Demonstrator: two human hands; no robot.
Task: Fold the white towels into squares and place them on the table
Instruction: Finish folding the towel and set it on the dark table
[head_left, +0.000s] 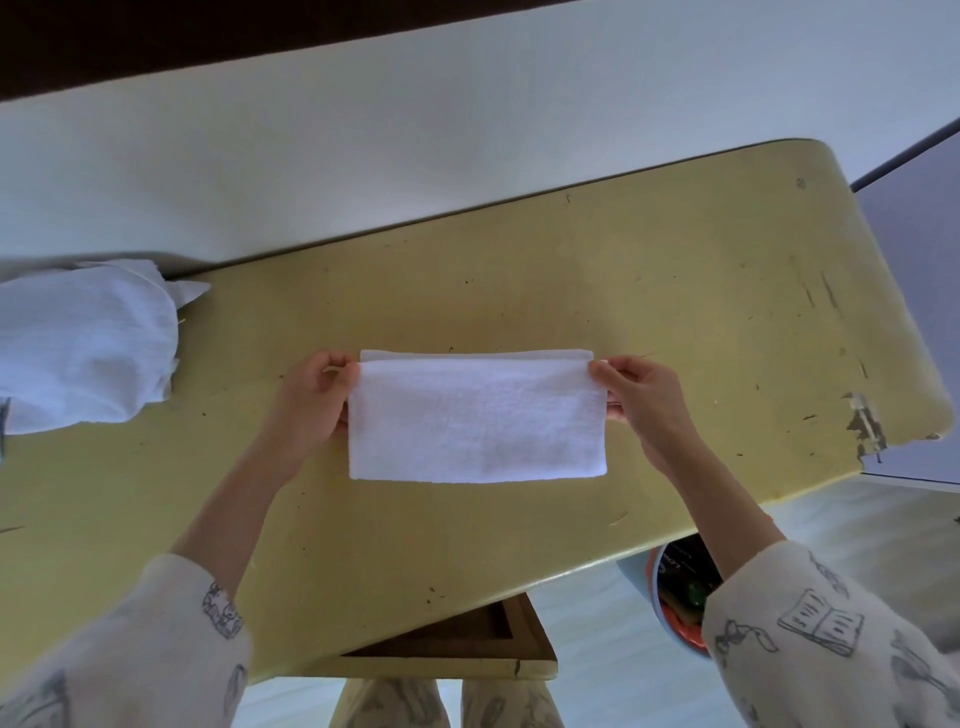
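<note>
A white towel, folded in half into a wide rectangle, lies flat in the middle of the yellow table. Its far edge shows two layers, the upper one slightly short of the lower. My left hand pinches the towel's far left corner and my right hand pinches its far right corner. A heap of unfolded white towels lies at the table's left end, apart from both hands.
The worn tabletop has chipped paint near its right end. A white wall runs along the far edge. Under the near edge are a wooden drawer frame and a round bin on the floor at the right.
</note>
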